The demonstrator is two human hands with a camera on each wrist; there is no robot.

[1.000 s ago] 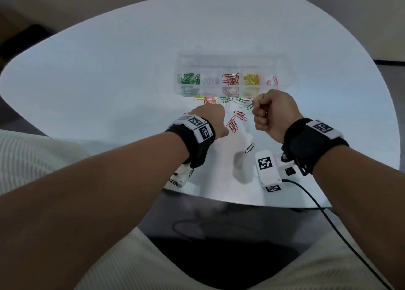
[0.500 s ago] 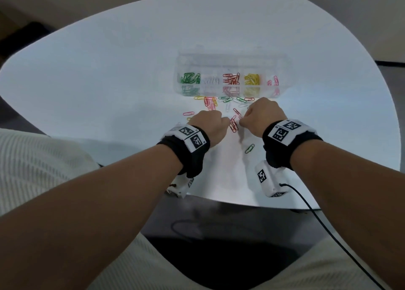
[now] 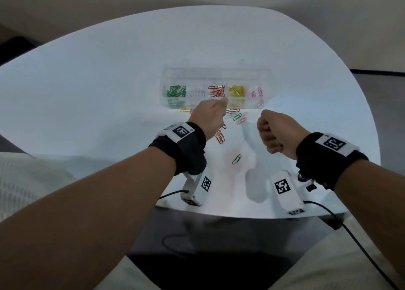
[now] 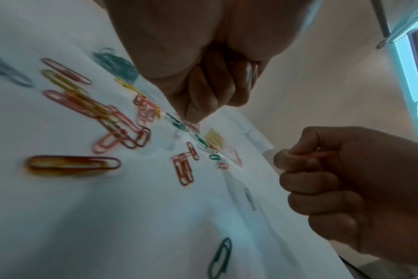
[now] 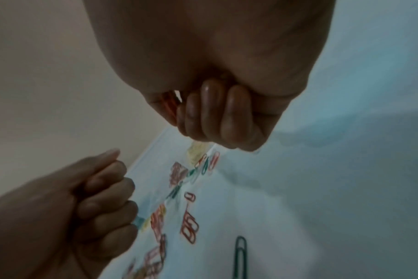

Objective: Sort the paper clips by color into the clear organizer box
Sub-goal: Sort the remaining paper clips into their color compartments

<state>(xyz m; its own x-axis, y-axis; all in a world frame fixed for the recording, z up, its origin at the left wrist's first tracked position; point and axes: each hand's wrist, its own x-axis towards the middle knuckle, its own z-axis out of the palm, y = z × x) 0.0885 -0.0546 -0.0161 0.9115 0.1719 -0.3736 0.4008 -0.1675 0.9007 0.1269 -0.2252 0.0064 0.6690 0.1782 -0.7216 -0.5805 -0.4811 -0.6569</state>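
The clear organizer box [image 3: 266, 79] lies across the table, with green, white, red, yellow and pink clips each in their own compartment. Loose paper clips [image 3: 220, 136] of mixed colours lie on the table in front of it, and one green clip [image 3: 236, 159] lies nearer me. My left hand [image 3: 222, 103] is curled, its fingertips at the box's front wall by the red compartment; no view shows a clip in them. My right hand [image 3: 266, 128] is a raised fist to the right of the pile. It pinches a red clip [image 4: 320, 155] between thumb and forefinger, also seen as a red clip [image 5: 169, 105].
The white table [image 3: 109, 81] ends in a near edge just below my wrists. The camera units [image 3: 197, 189] under both wrists hang close to that edge, with a black cable [image 3: 350, 235] trailing off to the right.
Both hands were down at the pile half a second ago. The left hand has since moved forward to the box, and the right hand has lifted back to the right with a red clip.
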